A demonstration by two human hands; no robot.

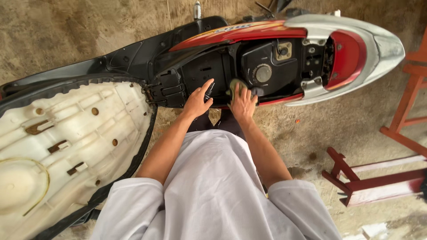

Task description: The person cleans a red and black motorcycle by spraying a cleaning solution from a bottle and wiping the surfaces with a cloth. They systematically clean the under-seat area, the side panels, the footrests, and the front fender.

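Note:
A red and silver scooter (311, 31) lies across the view with its seat (66, 138) flipped open, showing the cream underside. The black under-seat compartment (209, 71) and the round fuel cap (263, 73) are exposed. My left hand (198, 101) rests on the near rim of the compartment, fingers closed around a small dark tool-like piece. My right hand (243, 103) presses a dark greenish rag (235, 85) against the black housing just left of the fuel cap.
A red wooden frame (378, 182) lies on the concrete floor at the lower right, and another red wooden piece (411, 89) stands at the right edge. My white shirt (213, 191) fills the lower middle.

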